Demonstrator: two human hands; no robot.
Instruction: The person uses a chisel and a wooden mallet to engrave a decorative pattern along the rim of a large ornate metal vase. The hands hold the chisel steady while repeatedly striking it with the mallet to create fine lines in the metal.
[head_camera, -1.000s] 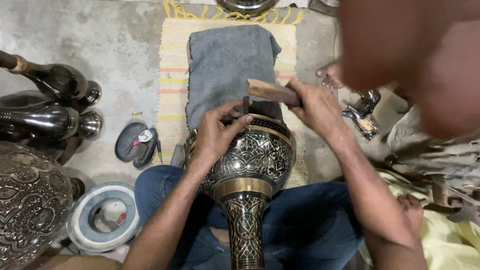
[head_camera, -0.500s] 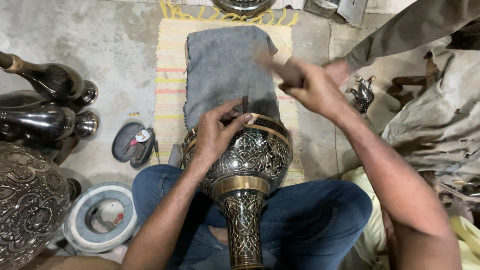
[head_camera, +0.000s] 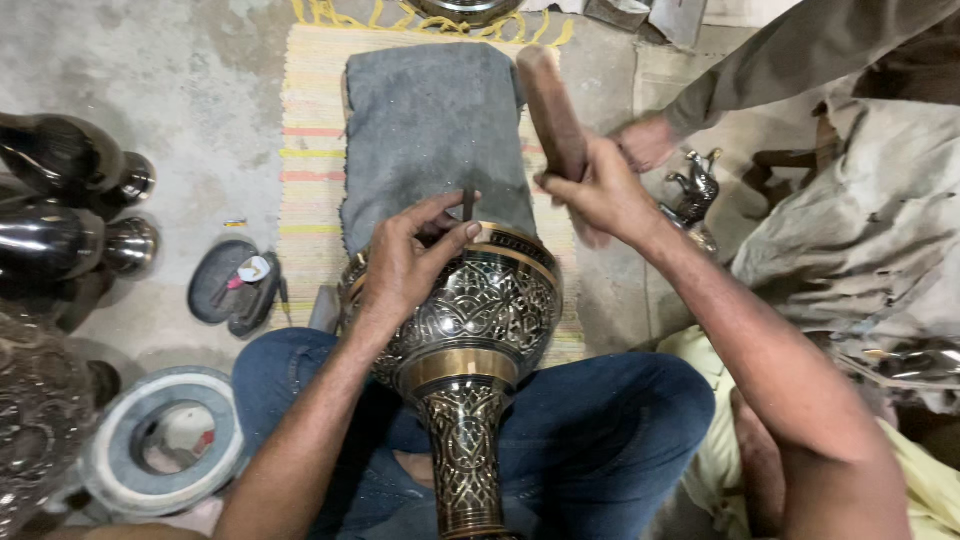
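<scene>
Head view: we are looking down at our own lap, where we are sitting cross-legged on the floor
Vase (head_camera: 470, 330): we are cradling a dark, gold-banded metal vase on its side across our blue-trousered legs, its narrow neck pointing toward us and its round body resting against a grey folded cloth (head_camera: 430, 130) on a striped mat (head_camera: 310, 150)
Left hand (head_camera: 405, 265): we are curling it over the shoulder of the vase, thumb and fingertips pinching a thin dark chisel (head_camera: 467, 205) that is standing upright on the engraved surface
Right hand (head_camera: 595, 190): we are closing it tightly round a wooden mallet (head_camera: 550, 105), which is raised above and to the right of the chisel, well apart from it
Handling: we are judging the vase heavy, stiff and hard, likely to roll on its round belly, its polished bands looking slippery; the neck and the shoulder are looking like the surest places to hold it
Chisel: we are judging it slim and easy to let slip, so a pinch low on the shaft seems best
Nearby: another person's sleeved hand (head_camera: 645, 140) is reaching in just beyond the mallet; dark polished vessels (head_camera: 60, 200) are lying at the left, with a grey ring (head_camera: 160, 440) below them
</scene>
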